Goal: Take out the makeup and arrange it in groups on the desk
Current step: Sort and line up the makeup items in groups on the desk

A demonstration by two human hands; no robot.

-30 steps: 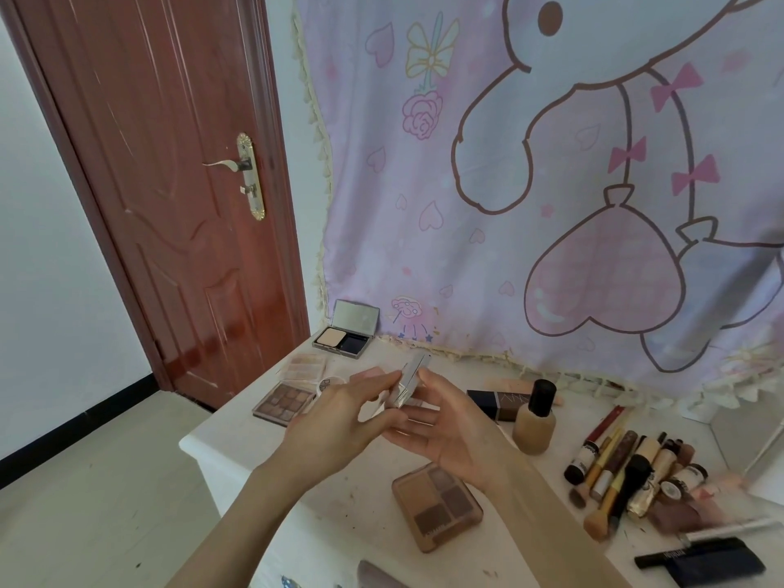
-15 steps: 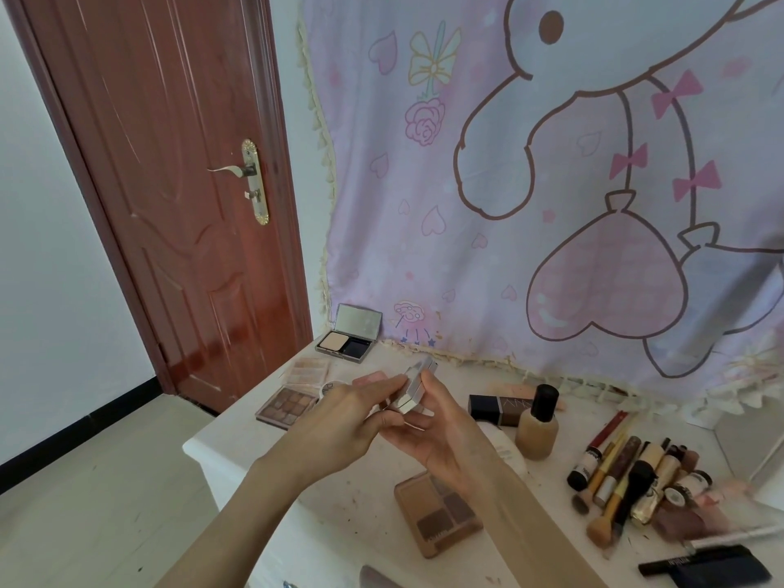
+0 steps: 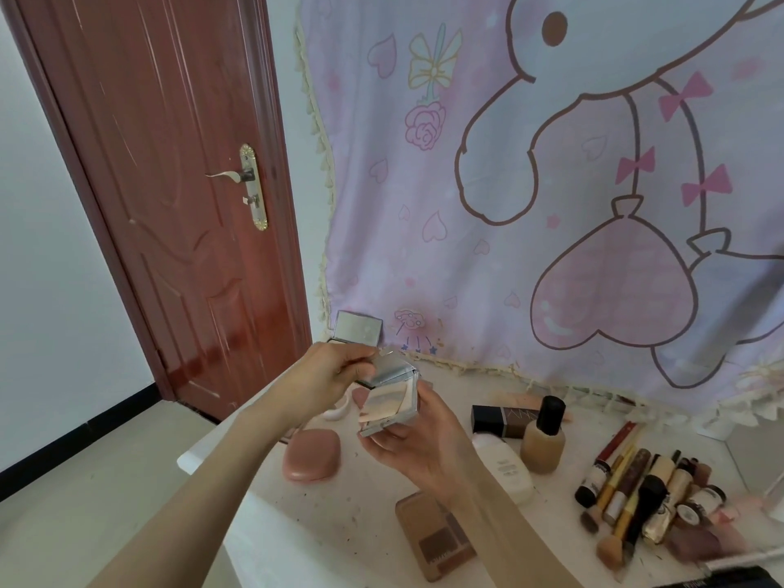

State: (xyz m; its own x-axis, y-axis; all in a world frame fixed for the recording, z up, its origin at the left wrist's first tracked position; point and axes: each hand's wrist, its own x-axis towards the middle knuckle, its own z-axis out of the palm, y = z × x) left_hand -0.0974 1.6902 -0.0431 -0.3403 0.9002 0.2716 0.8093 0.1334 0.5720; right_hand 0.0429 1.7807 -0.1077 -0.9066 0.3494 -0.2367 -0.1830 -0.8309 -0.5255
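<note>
A silver powder compact [image 3: 392, 396] is held in the air above the white desk [image 3: 339, 524], hinged open so its pale pan shows. My right hand [image 3: 418, 447] cradles the base from below with curled fingers. My left hand [image 3: 329, 377] pinches the raised lid at its upper left edge. On the desk sit a pink rounded case [image 3: 312, 460], a brown eyeshadow palette [image 3: 437, 541], a foundation bottle [image 3: 544, 439] with a black cap, a white tube [image 3: 507, 468] and a dark box [image 3: 505, 422].
Several brushes, tubes and lipsticks [image 3: 645, 498] lie grouped at the right. Another open compact [image 3: 358, 328] stands at the back against the pink cartoon wall cloth [image 3: 551, 184]. A red-brown door [image 3: 169, 184] is at the left, beyond the desk's left edge.
The compact was shut and held on edge between both hands; now my left hand has lifted its lid open. The view shifted and the pink case came into sight.
</note>
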